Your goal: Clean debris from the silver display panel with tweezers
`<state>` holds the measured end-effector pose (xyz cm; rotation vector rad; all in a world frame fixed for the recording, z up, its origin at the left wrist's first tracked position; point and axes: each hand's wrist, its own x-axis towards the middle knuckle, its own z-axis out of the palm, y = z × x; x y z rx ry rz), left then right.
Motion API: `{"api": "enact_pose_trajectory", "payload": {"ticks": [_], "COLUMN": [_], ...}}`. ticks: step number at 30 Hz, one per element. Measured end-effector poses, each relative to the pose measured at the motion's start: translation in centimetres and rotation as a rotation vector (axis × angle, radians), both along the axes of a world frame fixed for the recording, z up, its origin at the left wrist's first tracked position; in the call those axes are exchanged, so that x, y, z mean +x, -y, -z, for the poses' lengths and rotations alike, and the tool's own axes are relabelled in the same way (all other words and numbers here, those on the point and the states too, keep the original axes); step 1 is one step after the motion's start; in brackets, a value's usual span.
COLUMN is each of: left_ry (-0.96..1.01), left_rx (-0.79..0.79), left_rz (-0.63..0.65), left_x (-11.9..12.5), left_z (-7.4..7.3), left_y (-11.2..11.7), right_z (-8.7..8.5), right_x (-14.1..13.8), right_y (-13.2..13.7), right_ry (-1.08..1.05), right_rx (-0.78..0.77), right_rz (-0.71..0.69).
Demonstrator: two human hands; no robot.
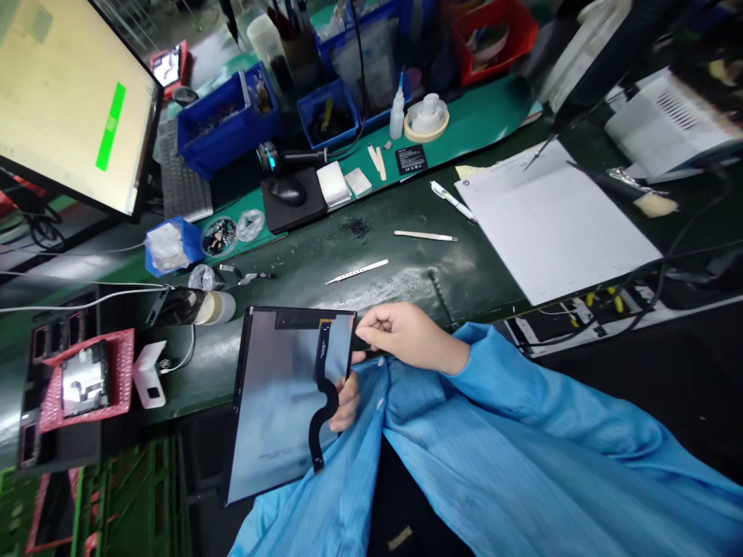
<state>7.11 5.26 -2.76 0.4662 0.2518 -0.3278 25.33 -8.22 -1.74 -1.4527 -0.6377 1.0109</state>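
My left hand [347,402] grips a tablet display panel [279,410] by its right edge. The panel is tilted, its grey back facing me, with a black flex cable [325,394] curving down across it. Most of my left hand is hidden behind the panel. At the panel's upper right edge, my right hand [400,333] is closed in a pinch; whatever lies between its fingertips is too small to make out. Beyond the hands, metal tweezers [357,271] and a thin pale stick [426,236] lie on the dark green bench [313,247].
Paper sheets [557,224] and a white pen [453,201] lie to the right. Blue bins [226,116], a mouse [287,191] and a dropper bottle [397,112] stand at the back. A monitor [70,93] rises at left, above a pink bubble-wrap pouch [124,371].
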Motion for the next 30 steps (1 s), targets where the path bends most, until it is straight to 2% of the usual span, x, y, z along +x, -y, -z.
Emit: {"api": "enact_pose_trajectory", "payload": {"ticks": [6,13,22,30], "left_ry": [-0.009,-0.088,-0.113,-0.142], "left_rx": [-0.032,-0.070,-0.123,-0.116], "left_rz": [0.021,-0.006,0.014,-0.030], "left_x": [0.2,0.5,0.6,0.7], "left_z": [0.3,-0.3,-0.2,-0.4], "left_y": [-0.6,-0.5,-0.9,-0.7], "right_z": [-0.1,-0.4,-1.1,-1.5], "right_x": [0.0,0.2,0.5,1.0], "right_y": [0.6,0.8,1.3,1.8], "right_ry": [0.160,0.255,0.318,0.330], "right_rx": [0.044,0.044,0.109,0.171], "right_rz": [-0.017,-0.037,-0.149,-0.278]}}
